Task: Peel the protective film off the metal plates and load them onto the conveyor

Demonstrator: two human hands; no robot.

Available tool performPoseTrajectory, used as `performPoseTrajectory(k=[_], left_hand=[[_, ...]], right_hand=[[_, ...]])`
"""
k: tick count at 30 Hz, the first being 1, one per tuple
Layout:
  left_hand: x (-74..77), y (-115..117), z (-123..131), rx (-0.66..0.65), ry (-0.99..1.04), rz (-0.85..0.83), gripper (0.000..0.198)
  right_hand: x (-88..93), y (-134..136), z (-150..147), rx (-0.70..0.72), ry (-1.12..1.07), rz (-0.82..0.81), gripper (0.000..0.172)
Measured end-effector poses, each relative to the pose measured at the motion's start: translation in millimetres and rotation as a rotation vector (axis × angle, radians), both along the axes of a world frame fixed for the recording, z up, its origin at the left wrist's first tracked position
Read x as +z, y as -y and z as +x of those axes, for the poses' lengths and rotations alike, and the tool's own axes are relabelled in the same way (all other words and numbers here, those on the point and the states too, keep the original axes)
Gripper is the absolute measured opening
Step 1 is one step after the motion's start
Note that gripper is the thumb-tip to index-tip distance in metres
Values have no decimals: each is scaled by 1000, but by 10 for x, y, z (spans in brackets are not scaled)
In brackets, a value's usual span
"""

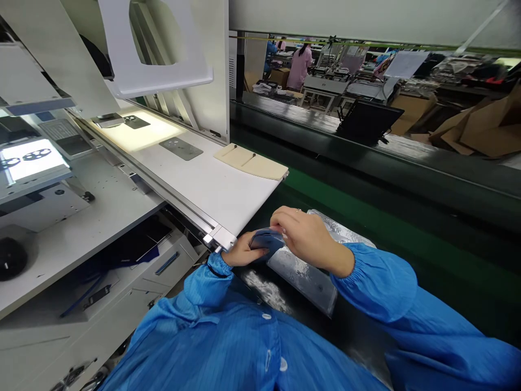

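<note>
My left hand (241,253) grips a small dark blue flat piece (266,240) from below, its fingers curled round the edge. My right hand (306,234) comes over from the right and closes on the same piece from above. Both hands work just over a shiny silver foil bag (309,271) lying on the dark edge beside the green conveyor belt (366,228). Blue sleeves cover both arms.
A white worktable (211,184) runs to the left with a beige pad (251,161), a grey plate (181,148) and a lit inspection area (134,133). White drawers (122,282) stand below. A black monitor (368,120), cardboard boxes (480,127) and a distant person in pink (300,65) lie beyond the belt.
</note>
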State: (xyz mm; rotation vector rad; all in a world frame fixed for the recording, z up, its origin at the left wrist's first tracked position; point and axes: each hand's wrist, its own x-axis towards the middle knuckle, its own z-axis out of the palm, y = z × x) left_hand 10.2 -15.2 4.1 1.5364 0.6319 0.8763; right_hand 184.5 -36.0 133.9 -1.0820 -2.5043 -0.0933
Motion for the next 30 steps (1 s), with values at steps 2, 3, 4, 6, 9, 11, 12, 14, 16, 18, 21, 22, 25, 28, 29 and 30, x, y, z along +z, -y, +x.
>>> performPoseTrajectory(k=[2,3,4,6,9,11,12,14,16,18,21,22,25,28,29,30], left_hand=[[-11,2,-7,18,-22,-32,49],[-15,2,-9,24,-25,-43,49],[-17,2,-9,29,-20,-47,50],[-15,1,-10,27,1,-38,52],[-7,2,-10,7,5,-29,53],[-4,6,-11,-2,-1,-32,54],[-3,9,-11,-6,-5,-35,54],[-1,15,-9,-8,-13,-34,55],[3,18,-6,-15,-30,-15,53],[8,18,-4,-26,-42,19,50],[6,17,-7,-31,-35,29,50],[3,16,-8,-30,-34,21,51],[-3,13,-14,-37,-45,5,54],[12,8,-18,-58,-65,17,53],[23,6,-19,-79,-78,19,52],[34,4,-22,-101,-87,19,51]], right_hand=[[39,-3,29,-71,-65,23,18],[80,-10,50,-91,-105,-1,18],[130,-21,74,-97,-139,-45,18],[235,-52,123,-33,-171,-182,16],[338,-98,183,128,-122,-333,16],[353,-115,199,136,-81,-327,14],[348,-118,197,109,-77,-316,14],[326,-114,178,62,-105,-327,12],[294,-100,143,24,-153,-392,7],[260,-82,109,-45,-204,-455,9],[235,-66,89,-109,-295,-496,18],[240,-69,96,-91,-318,-521,19],[288,-116,149,37,-312,-657,22],[326,-203,213,130,-269,-798,29],[329,-230,227,155,-260,-854,31],[328,-251,236,183,-251,-907,33]])
